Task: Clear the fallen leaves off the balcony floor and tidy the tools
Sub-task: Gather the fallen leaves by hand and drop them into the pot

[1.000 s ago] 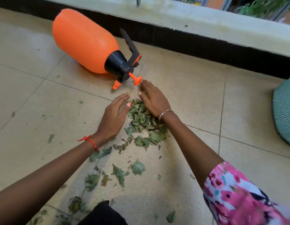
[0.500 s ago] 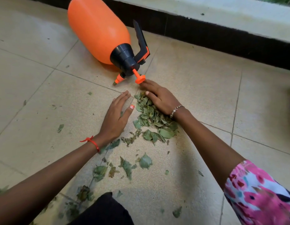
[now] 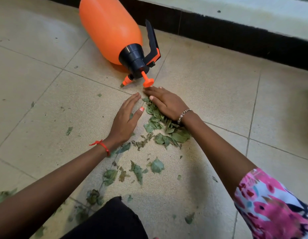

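A pile of green leaves [image 3: 168, 133] lies on the tiled balcony floor [image 3: 37, 75], in the middle of the view, between the person's 2 hands. The right hand [image 3: 167, 102] lies palm down over the far end of the pile, its fingers straight and close together, gripping nothing. The heel of the hand and the wrist rest against the leaves. The left hand [image 3: 124, 119] lies flat on the floor just beside the pile, palm down, fingers straight and together, thumb spread toward the leaves; it holds nothing either. The fingertips of the 2 hands nearly meet at the far side of the pile.

Loose leaves [image 3: 156, 166] and small scraps are scattered on the floor nearer the person, trailing toward the lower left corner.

An orange sprayer [image 3: 110, 30] lies on its side beyond the hands, its black cap and trigger handle turned toward them. Its orange knob [image 3: 148, 82] is just beside the right fingertips; whether they touch cannot be told. The small orange nozzle [image 3: 127, 81] points down at the floor to the left of the knob.

A red string [image 3: 103, 146] is tied round the left wrist and a bead bracelet [image 3: 183, 114] circles the right. The right arm ends in a pink flowered sleeve [image 3: 270, 204]. A black garment [image 3: 111, 221] shows at the bottom edge. A dark strip [image 3: 236, 37] runs along the foot of a pale ledge [image 3: 253, 12] at the top.
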Demonstrator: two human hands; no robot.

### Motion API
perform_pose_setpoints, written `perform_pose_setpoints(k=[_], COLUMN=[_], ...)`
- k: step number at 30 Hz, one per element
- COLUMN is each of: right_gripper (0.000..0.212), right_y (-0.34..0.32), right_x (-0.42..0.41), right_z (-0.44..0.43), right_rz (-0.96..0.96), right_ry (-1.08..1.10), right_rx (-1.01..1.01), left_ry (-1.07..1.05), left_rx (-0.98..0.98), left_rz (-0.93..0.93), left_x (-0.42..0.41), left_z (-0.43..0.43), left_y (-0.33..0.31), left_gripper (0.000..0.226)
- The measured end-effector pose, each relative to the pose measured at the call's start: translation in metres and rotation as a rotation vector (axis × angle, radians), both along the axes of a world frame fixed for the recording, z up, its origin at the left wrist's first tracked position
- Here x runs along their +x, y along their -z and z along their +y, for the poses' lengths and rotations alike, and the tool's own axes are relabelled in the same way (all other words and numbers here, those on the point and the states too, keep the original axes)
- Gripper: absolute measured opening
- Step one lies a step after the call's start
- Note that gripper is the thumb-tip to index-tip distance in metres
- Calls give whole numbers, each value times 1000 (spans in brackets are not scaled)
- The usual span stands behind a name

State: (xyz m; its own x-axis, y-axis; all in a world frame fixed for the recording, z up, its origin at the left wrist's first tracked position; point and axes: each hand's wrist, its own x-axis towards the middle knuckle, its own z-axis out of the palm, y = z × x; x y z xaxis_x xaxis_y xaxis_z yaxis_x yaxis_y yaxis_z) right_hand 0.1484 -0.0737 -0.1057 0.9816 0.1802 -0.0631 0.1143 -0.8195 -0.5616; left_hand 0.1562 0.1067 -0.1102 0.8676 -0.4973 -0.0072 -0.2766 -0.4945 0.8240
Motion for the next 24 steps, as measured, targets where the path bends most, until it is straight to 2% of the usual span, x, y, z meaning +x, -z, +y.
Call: perform_pose_setpoints(k=[5, 7, 9, 11, 13, 15, 18, 20, 24], right_gripper=[40, 36, 33, 39, 56, 68, 76, 77, 69], right_y=[-10, -19, -26, -23, -12, -1, 6, 4, -11], right_x=[-32, -41, -53, -67, -82, -92, -88, -76, -41], right_z=[16, 19, 19, 17, 20, 37, 78, 103, 131], right_rz=[117, 175, 72, -62, -70, -47, -53, -48, -60], right_ry=[-28, 42, 208, 401, 509, 508, 443, 362, 256], right_rx=[178, 360, 487, 467, 313, 111, 3, 2, 254], left_ry=[39, 65, 60, 28, -7, -45, -74, -84, -175], left_rx=[-34, -72, -96, -92, -74, -50, 30, 83, 122], left_rz=[63, 118, 135, 111, 71, 42, 6, -29, -75], left_x=[-5, -7, -8, -9, -9, -6, -1, -1, 2], left_z=[4, 10, 19, 30, 42, 56, 79, 92, 118], left_y=[-7, -11, -14, -17, -19, -20, -19, -19, -24], left_gripper=[57, 54, 53, 49, 44, 44, 45, 49, 54])
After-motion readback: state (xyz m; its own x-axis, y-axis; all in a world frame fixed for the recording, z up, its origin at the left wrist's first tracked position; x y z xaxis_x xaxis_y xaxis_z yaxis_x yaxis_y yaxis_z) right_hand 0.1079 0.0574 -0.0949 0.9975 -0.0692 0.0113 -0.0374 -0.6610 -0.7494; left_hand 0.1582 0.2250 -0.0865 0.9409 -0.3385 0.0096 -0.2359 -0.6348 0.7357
